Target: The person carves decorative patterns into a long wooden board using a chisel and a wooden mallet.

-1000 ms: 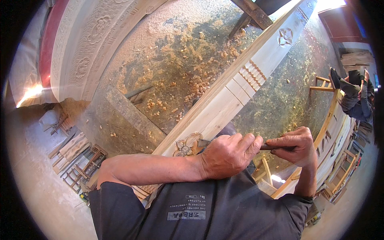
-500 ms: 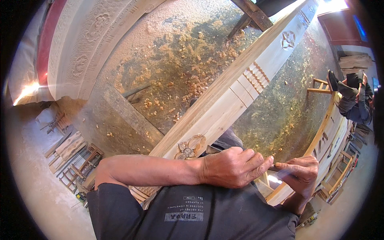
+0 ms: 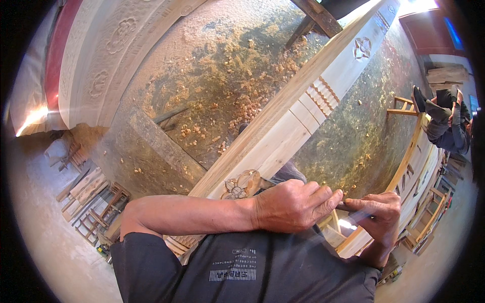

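Note:
My left hand (image 3: 295,206) is closed, back of the hand up, just right of the carved flower on a long pale wooden beam (image 3: 285,136). A slim dark rod-like tool (image 3: 344,206) shows between its fingertips and my right hand (image 3: 376,217), whose fingers are closed on that end. Most of the tool is hidden by my fingers, so its kind cannot be made out. A flat brownish end of something (image 3: 265,185) sticks out behind my left hand beside the carved flower (image 3: 241,185). Further along, the beam carries scalloped ridges and a second flower.
A wooden trestle (image 3: 318,20) stands under the beam's far end. Shavings (image 3: 247,108) litter the floor. A wide carved panel (image 3: 108,60) is at the upper left. On the right, a person (image 3: 449,121) sits by a board (image 3: 411,169) with several tools on it.
Both hands have shifted slightly up and left, still close together with the slim tool between them. The brownish end beside the carved flower has moved up slightly.

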A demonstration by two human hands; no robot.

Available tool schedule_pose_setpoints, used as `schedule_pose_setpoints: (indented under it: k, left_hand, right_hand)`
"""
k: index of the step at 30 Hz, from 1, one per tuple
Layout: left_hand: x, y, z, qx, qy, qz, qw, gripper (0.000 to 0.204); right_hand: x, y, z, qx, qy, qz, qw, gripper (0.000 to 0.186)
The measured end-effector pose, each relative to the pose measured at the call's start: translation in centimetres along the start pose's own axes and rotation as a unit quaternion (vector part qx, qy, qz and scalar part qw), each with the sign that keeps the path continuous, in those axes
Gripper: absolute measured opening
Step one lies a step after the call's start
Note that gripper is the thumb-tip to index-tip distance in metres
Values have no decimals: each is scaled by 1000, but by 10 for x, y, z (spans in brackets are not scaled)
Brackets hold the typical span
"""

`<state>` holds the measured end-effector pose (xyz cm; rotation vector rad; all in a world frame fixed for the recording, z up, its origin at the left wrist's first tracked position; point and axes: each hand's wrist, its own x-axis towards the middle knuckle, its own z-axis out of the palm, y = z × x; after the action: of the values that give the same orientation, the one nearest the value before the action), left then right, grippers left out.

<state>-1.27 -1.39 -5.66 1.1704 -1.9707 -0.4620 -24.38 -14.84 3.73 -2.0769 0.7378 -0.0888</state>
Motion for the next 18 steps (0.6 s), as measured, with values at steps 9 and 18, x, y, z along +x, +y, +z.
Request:
schedule_pose_setpoints:
  k: [9, 18]
  left_hand:
    - [3, 1, -1, -26, -7, -38, 999, 49]
    - [6, 2, -2, -27, -6, -68, 997, 45]
  right_hand:
    - [10, 8, -7, 20, -29, 16, 999, 39]
    - [19, 15, -7, 36, -37, 26, 998, 34]
